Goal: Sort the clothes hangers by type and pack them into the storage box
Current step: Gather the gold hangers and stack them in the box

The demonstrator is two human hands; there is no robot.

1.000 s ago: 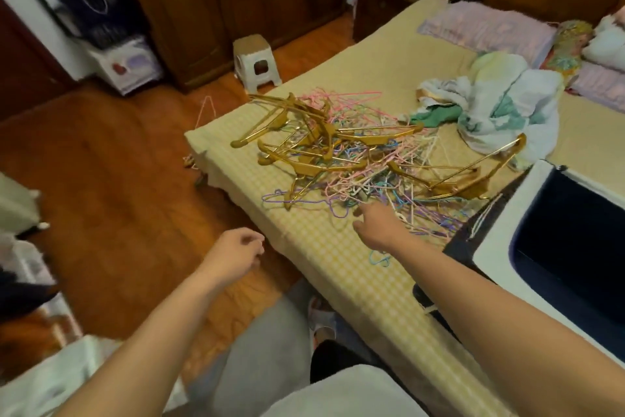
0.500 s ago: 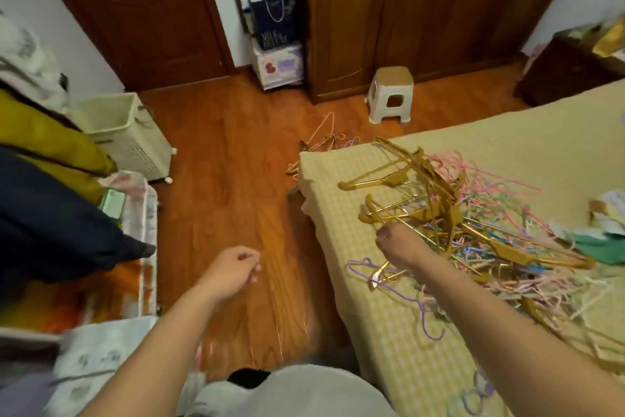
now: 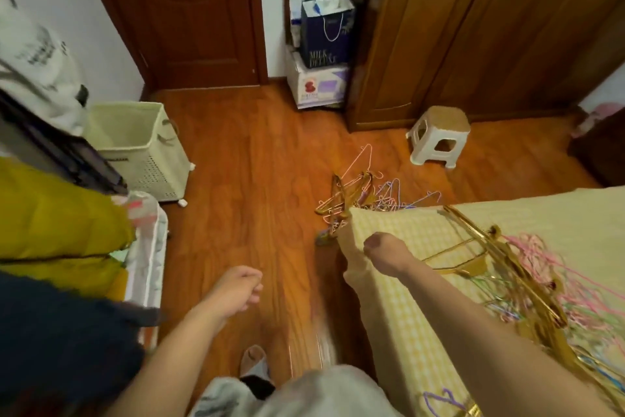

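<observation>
A tangle of gold hangers (image 3: pixel 507 267) and thin pink, green and blue wire hangers (image 3: pixel 561 274) lies on the yellow checked bed (image 3: pixel 416 234) at the right. A second small heap of gold and pink hangers (image 3: pixel 358 198) lies on the wooden floor just past the bed's corner. My right hand (image 3: pixel 385 252) hovers over that corner with fingers curled and nothing visible in it. My left hand (image 3: pixel 236 291) hangs over the floor, loosely curled and empty. A purple wire hanger (image 3: pixel 443 398) sits near the bed's lower edge. The storage box is out of view.
A white stool (image 3: pixel 439 137) stands on the floor beyond the bed, in front of the wardrobe (image 3: pixel 473 44). A cream laundry basket (image 3: pixel 142 146) stands at the left, with piled yellow and dark clothes (image 3: pixel 57 223) beside it. A dark paper bag (image 3: pixel 326 31) rests on a box (image 3: pixel 318 86).
My view has swung left, from the bed and the storage box to the floor. My right hand has left the hanger pile and moved to the bed's corner. The left hand stays loosely curled.
</observation>
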